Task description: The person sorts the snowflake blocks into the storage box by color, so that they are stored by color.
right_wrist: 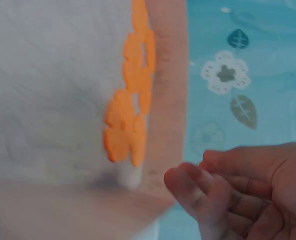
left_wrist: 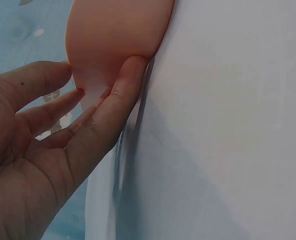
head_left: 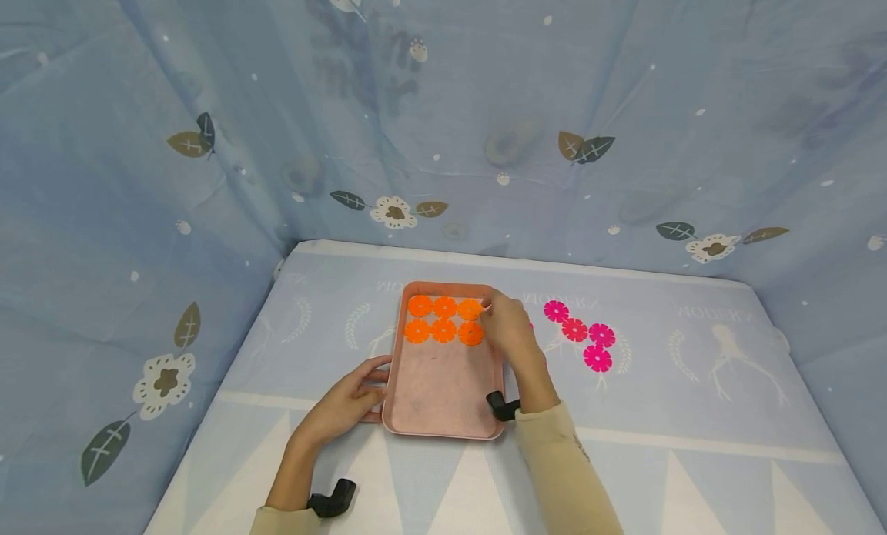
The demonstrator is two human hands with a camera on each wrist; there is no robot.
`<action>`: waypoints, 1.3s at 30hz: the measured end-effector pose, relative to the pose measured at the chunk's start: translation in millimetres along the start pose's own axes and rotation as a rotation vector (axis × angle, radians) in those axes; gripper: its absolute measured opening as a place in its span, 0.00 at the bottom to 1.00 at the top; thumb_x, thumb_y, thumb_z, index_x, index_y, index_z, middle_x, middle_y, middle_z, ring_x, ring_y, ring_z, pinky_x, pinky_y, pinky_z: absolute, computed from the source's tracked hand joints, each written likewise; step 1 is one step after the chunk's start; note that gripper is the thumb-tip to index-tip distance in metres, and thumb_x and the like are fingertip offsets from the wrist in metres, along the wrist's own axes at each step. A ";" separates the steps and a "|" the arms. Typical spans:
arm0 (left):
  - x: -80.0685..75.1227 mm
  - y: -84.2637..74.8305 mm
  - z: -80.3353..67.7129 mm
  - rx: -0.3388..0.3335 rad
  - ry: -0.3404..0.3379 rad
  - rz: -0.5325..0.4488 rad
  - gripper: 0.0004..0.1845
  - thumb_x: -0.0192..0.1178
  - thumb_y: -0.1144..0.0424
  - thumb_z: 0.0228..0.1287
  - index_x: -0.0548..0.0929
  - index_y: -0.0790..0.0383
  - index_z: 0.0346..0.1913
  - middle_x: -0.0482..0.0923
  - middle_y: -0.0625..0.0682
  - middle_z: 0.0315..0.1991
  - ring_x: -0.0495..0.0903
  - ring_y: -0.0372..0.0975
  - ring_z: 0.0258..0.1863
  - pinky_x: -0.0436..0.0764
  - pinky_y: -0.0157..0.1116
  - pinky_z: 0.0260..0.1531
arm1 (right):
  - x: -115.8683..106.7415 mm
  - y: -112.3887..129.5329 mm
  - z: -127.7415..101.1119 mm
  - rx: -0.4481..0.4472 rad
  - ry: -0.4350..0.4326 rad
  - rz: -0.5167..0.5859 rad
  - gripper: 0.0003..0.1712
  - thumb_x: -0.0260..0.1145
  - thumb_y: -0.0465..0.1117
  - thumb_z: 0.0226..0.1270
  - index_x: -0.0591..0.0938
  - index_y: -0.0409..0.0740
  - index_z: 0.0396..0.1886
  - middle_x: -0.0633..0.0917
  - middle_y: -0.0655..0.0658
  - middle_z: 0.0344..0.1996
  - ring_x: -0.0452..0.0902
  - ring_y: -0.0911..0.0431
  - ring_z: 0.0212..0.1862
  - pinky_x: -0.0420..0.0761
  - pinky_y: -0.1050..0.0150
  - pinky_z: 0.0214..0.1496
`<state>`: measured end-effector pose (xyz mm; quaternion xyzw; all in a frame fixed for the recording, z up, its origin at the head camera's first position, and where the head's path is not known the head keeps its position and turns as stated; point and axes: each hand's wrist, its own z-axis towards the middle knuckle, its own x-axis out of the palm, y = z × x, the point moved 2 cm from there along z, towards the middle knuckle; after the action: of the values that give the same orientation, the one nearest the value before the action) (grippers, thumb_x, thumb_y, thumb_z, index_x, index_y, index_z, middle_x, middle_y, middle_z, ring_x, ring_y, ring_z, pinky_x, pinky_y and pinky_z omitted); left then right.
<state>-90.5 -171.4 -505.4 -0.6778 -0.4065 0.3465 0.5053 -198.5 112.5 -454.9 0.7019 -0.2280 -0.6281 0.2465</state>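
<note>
A pink rectangular tray [head_left: 443, 400] lies on the table, and two rows of orange notched, flower-shaped discs [head_left: 443, 331] fill its far end. Against the tray's left wall rest the fingertips of my left hand [head_left: 346, 404], its fingers spread and fairly straight. My right hand [head_left: 509, 323] is over the tray's far right corner, close to the end of the orange rows. In the right wrist view its fingers are loosely bent beside the rim, and nothing shows between them.
Several pink discs of the same shape [head_left: 574, 329] lie right of the tray, one more partly hidden behind the right hand. A patterned blue curtain [head_left: 457, 135] stands behind and beside the cloth-covered table [head_left: 693, 412]. Black wrist mounts [head_left: 336, 498] sit on both arms.
</note>
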 end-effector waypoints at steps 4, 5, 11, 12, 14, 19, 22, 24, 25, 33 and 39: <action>0.0 0.2 0.2 -0.005 -0.009 0.002 0.30 0.54 0.70 0.75 0.60 0.60 0.76 0.65 0.69 0.67 0.80 0.55 0.54 0.85 0.46 0.43 | -12.7 -1.7 -6.2 -0.025 -0.033 0.069 0.12 0.63 0.36 0.72 0.81 0.35 0.51 0.85 0.37 0.43 0.82 0.46 0.40 0.85 0.53 0.43; -0.1 0.4 0.3 -0.007 -0.010 0.003 0.30 0.54 0.70 0.75 0.60 0.60 0.76 0.65 0.69 0.67 0.80 0.55 0.54 0.85 0.46 0.43 | -15.5 -3.4 -7.3 -0.030 -0.036 0.090 0.12 0.63 0.36 0.72 0.81 0.35 0.51 0.85 0.37 0.44 0.82 0.46 0.40 0.85 0.53 0.42; 0.3 0.1 0.6 -0.003 -0.011 0.007 0.31 0.53 0.71 0.75 0.60 0.60 0.77 0.65 0.69 0.67 0.79 0.55 0.55 0.85 0.46 0.43 | -26.4 -16.3 -12.9 -0.032 -0.029 0.221 0.16 0.64 0.38 0.73 0.80 0.33 0.54 0.84 0.37 0.41 0.85 0.46 0.35 0.86 0.58 0.36; 0.4 0.1 0.5 -0.002 -0.010 0.008 0.31 0.53 0.71 0.75 0.60 0.60 0.77 0.65 0.69 0.67 0.79 0.55 0.55 0.85 0.46 0.43 | -27.3 -18.7 -13.8 -0.026 -0.028 0.243 0.16 0.64 0.38 0.73 0.80 0.33 0.54 0.84 0.38 0.40 0.85 0.45 0.35 0.86 0.59 0.36; 0.4 0.1 0.4 0.001 -0.009 0.009 0.31 0.53 0.71 0.75 0.60 0.60 0.77 0.65 0.69 0.67 0.79 0.56 0.55 0.86 0.46 0.42 | -28.5 -24.3 -15.5 -0.016 -0.027 0.271 0.15 0.65 0.39 0.72 0.80 0.35 0.53 0.83 0.38 0.40 0.85 0.44 0.36 0.86 0.59 0.36; 0.3 0.5 0.6 0.003 -0.006 0.008 0.30 0.53 0.71 0.75 0.60 0.60 0.77 0.65 0.69 0.67 0.79 0.56 0.56 0.85 0.47 0.43 | -32.4 -37.3 -20.3 -0.009 -0.038 0.312 0.14 0.65 0.41 0.72 0.81 0.37 0.51 0.83 0.39 0.40 0.84 0.42 0.36 0.86 0.58 0.37; 0.4 0.4 0.6 0.002 -0.007 0.012 0.30 0.52 0.71 0.75 0.60 0.59 0.77 0.65 0.68 0.67 0.79 0.55 0.56 0.85 0.47 0.43 | -34.4 -44.9 -23.0 -0.004 -0.039 0.324 0.14 0.65 0.41 0.72 0.81 0.38 0.51 0.83 0.39 0.40 0.83 0.41 0.37 0.85 0.58 0.37; 0.4 0.4 0.4 0.002 -0.010 0.015 0.30 0.52 0.71 0.75 0.60 0.59 0.77 0.65 0.68 0.67 0.79 0.55 0.56 0.85 0.47 0.42 | -35.5 -49.3 -24.9 0.006 -0.036 0.329 0.15 0.65 0.42 0.72 0.81 0.38 0.52 0.83 0.39 0.40 0.83 0.41 0.37 0.85 0.58 0.38; 0.3 0.3 0.4 0.002 -0.011 0.015 0.30 0.53 0.71 0.75 0.60 0.59 0.77 0.65 0.68 0.67 0.79 0.55 0.56 0.85 0.47 0.42 | -36.0 -51.6 -25.8 0.015 -0.034 0.329 0.15 0.65 0.42 0.72 0.81 0.38 0.52 0.83 0.40 0.40 0.84 0.41 0.37 0.85 0.58 0.38; 0.7 -0.7 0.0 -0.008 -0.021 0.019 0.30 0.54 0.71 0.75 0.61 0.59 0.76 0.66 0.69 0.67 0.79 0.55 0.55 0.86 0.47 0.42 | -40.5 -67.8 -33.0 0.032 -0.050 0.343 0.15 0.66 0.42 0.71 0.81 0.38 0.51 0.82 0.40 0.37 0.84 0.40 0.36 0.86 0.54 0.38; 1.6 -1.3 0.0 -0.016 -0.027 0.018 0.30 0.53 0.71 0.74 0.61 0.60 0.76 0.66 0.69 0.67 0.80 0.55 0.54 0.86 0.47 0.41 | -41.6 -79.2 -38.9 0.031 -0.051 0.330 0.15 0.67 0.41 0.70 0.81 0.36 0.51 0.83 0.40 0.36 0.83 0.41 0.36 0.86 0.59 0.36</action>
<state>-90.1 -169.8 -504.3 -0.6807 -0.4097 0.3570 0.4913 -163.4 202.3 -469.5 0.6425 -0.3560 -0.5932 0.3295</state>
